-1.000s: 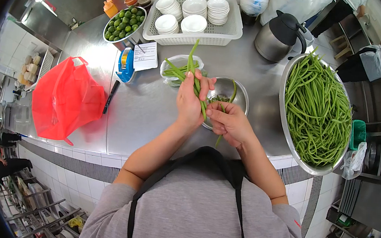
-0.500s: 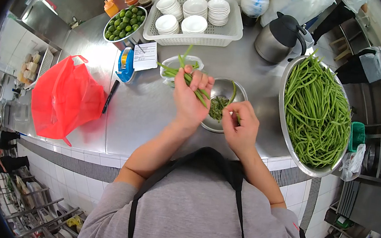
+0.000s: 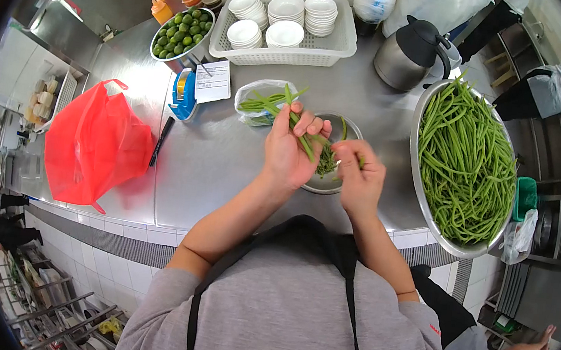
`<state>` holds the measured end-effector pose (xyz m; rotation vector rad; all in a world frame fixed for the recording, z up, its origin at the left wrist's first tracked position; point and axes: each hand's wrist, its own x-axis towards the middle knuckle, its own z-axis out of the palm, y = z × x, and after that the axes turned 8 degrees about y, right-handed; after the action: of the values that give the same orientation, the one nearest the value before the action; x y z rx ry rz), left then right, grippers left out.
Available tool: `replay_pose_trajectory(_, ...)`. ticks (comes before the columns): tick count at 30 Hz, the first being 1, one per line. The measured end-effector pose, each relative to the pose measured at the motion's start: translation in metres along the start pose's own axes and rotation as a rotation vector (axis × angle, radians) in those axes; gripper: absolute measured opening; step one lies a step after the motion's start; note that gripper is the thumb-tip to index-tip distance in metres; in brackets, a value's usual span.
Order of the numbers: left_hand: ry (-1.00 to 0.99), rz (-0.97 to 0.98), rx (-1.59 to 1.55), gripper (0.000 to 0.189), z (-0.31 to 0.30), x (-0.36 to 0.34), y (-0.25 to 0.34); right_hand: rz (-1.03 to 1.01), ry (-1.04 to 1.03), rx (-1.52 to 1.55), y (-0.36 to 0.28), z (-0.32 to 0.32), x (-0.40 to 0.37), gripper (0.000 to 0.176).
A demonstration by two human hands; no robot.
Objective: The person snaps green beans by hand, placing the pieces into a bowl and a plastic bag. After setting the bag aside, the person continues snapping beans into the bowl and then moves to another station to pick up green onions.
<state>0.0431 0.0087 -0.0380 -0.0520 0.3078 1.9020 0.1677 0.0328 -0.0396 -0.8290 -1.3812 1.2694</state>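
My left hand is closed round a small bunch of green beans, their ends poking out past the fingers. Close on its right, my right hand pinches at a green bean, and a bit of green shows between its fingers. Beneath both hands stands a small steel bowl with short green trimmings in it, partly hidden by the hands. Just behind my left hand, a clear plastic bag holds more green beans. On the right, a large steel basin is heaped with whole green beans.
Left on the steel counter are a red bag, a black marker and a blue tape dispenser. Behind are limes, a white basket of small dishes and a steel jug. Another person's hand shows lower right.
My left hand has shifted right and slightly down with its beans, coming closer to my right hand. More of another person has come into view at the lower right.
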Motion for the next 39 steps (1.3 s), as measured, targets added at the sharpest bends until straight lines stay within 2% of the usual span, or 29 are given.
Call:
replay_pose_trajectory(1,0.016,-0.03,-0.041,0.02,0.0,0.001,0.0,0.133,0.091,0.131,-0.001,-0.002,0.002,0.004)
replay_pose_trajectory(3,0.065,0.022,0.004,0.021,0.002,0.0,0.0,0.116,0.116,0.102,0.002,-0.016,0.013,0.005)
replay_pose_trajectory(5,0.116,0.07,0.053,0.021,0.002,0.0,0.0,0.005,-0.094,-0.196,-0.006,-0.023,0.018,0.01)
replay_pose_trajectory(6,0.083,0.069,0.049,0.021,0.001,0.0,0.0,0.003,-0.125,-0.245,-0.011,-0.023,0.018,0.014)
replay_pose_trajectory(11,0.023,0.065,0.058,0.022,0.006,0.0,-0.002,-0.18,-0.084,-0.277,-0.025,-0.015,0.008,0.015)
replay_pose_trajectory(15,0.109,0.085,0.092,0.02,0.014,-0.003,-0.006,-0.313,-0.164,-0.407,-0.03,-0.002,0.007,0.013)
replay_pose_trajectory(17,0.122,0.12,0.133,0.021,0.017,-0.005,-0.009,-0.29,-0.16,-0.41,-0.029,0.002,0.008,0.013)
replay_pose_trajectory(19,-0.004,0.253,0.25,0.02,0.017,-0.007,-0.011,-0.269,-0.166,-0.389,-0.025,0.005,0.008,0.011)
replay_pose_trajectory(20,-0.004,0.257,0.249,0.02,0.016,-0.008,-0.01,-0.27,-0.169,-0.388,-0.021,0.005,0.009,0.011)
replay_pose_trajectory(22,-0.041,0.177,0.215,0.021,0.015,-0.01,-0.007,-0.16,-0.202,-0.195,-0.015,0.004,0.01,0.008)
replay_pose_trajectory(23,-0.042,0.177,0.214,0.021,0.011,-0.007,-0.004,-0.16,-0.203,-0.195,-0.015,0.002,0.01,0.008)
replay_pose_trajectory(25,-0.099,-0.144,-0.127,0.023,0.004,-0.001,0.01,-0.256,-0.36,-0.077,-0.016,-0.007,0.01,0.007)
replay_pose_trajectory(26,-0.1,-0.142,-0.128,0.023,0.001,-0.002,0.015,-0.257,-0.363,-0.077,-0.018,-0.012,0.012,0.007)
replay_pose_trajectory(28,-0.171,-0.269,0.024,0.023,0.0,-0.002,0.026,-0.17,-0.411,-0.13,-0.022,-0.024,0.016,0.01)
replay_pose_trajectory(29,-0.177,-0.27,0.025,0.023,-0.002,-0.003,0.031,-0.175,-0.409,-0.132,-0.019,-0.031,0.02,0.01)
replay_pose_trajectory(31,-0.316,-0.403,0.214,0.024,-0.009,-0.009,0.037,-0.062,-0.593,-0.448,-0.008,-0.039,0.024,0.014)
replay_pose_trajectory(32,-0.318,-0.409,0.216,0.024,-0.013,-0.011,0.039,-0.061,-0.586,-0.449,-0.005,-0.039,0.024,0.014)
replay_pose_trajectory(34,-0.407,-0.544,0.287,0.026,-0.019,-0.015,0.038,0.579,-0.361,0.116,-0.005,-0.029,0.024,0.026)
replay_pose_trajectory(35,-0.411,-0.548,0.288,0.026,-0.019,-0.017,0.038,0.576,-0.356,0.115,-0.009,-0.024,0.026,0.026)
replay_pose_trajectory(37,-0.429,-0.697,0.441,0.028,-0.02,-0.023,0.038,0.789,-0.249,0.539,-0.02,-0.011,0.031,0.026)
replay_pose_trajectory(39,-0.42,-0.725,0.506,0.027,-0.021,-0.028,0.035,0.758,-0.208,0.562,-0.012,-0.005,0.034,0.025)
